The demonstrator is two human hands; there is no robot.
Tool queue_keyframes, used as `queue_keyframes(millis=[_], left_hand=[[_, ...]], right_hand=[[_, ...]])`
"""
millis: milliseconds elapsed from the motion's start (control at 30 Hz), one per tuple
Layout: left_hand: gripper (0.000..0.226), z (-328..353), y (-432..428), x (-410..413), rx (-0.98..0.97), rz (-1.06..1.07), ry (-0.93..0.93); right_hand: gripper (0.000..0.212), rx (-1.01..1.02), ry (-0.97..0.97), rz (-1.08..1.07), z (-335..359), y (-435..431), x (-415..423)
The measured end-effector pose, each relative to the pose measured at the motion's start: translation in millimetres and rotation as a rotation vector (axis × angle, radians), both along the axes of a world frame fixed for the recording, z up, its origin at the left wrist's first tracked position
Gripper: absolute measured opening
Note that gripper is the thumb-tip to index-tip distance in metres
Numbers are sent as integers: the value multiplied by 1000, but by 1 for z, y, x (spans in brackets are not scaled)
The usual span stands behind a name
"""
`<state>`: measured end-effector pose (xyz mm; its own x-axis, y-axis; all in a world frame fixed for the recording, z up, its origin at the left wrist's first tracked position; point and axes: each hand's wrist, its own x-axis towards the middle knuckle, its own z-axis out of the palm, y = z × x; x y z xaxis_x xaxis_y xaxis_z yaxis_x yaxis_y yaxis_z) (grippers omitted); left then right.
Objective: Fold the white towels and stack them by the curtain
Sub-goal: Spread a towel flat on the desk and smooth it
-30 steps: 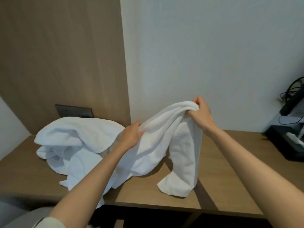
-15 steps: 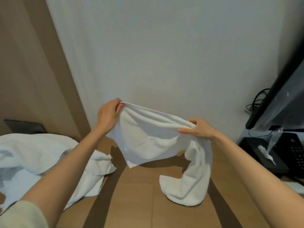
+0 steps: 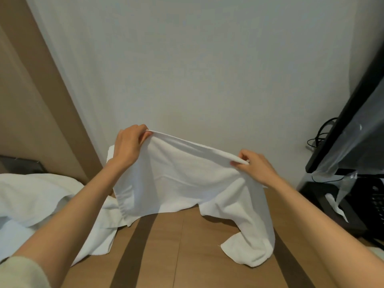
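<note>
white towel (image 3: 187, 183) held up by its top edge, spread, lower right end trailing on the desk (image 3: 166, 256); more towels (image 3: 31, 200) heaped left of it.

Wooden desk (image 3: 187, 256) against a white wall (image 3: 187, 69), black screen (image 3: 341, 125) and cables (image 3: 320, 136) at right, dark socket plate (image 3: 20, 165) at left

Cut off at 2 edges, part hidden by cloth

The crumpled white towel heap (image 3: 31, 196) runs off the left edge. The black flat screen (image 3: 342, 121) and black keypad device (image 3: 376, 202) run off the right. The held white towel (image 3: 187, 179) hides the brown wooden tabletop (image 3: 166, 256) behind it.
</note>
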<state>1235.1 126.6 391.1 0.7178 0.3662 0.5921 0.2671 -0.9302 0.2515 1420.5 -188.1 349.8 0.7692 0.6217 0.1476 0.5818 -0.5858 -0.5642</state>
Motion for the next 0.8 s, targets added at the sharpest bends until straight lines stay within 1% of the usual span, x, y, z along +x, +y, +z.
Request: queue_keyframes(millis=[133,233,300,367,400,433,500,567,633,667,767,800], left_hand=[[31,-9,11,3,1,26,5],[32,-15,19,6,-11,21,27],[32,-19,26,8,-18,10,37],[32,-22,33,10,-22,3,58],[32,-25,36,12,-21,-8,68],[32,-27,39,14,-19,-23,80],[32,-32,44,19,-24,-43,99],[32,-40,50,22,-52,-30,131],[31,-47,56,23,-89,0,175],[30,-51,60,24,-100,10,189],[28,-56,66,24,-98,25,221],[28,-57,67,25,-94,26,230]], right_hand=[[34,77,-78,-74,-3,8,2],[31,91,-112,-83,-2,9,3],[24,14,-185,-67,-2,7,6],[22,-155,-313,-58,-5,6,11],[24,-213,-341,-65,-7,5,14],[25,-228,-321,-75,-9,5,17],[30,-140,-166,-67,-11,4,22],[40,-15,6,-37,-13,3,26],[46,45,121,-38,-14,2,26],[46,33,186,-45,-14,2,26],[42,-130,401,-37,-14,3,20],[43,-152,481,-26,-16,3,18]])
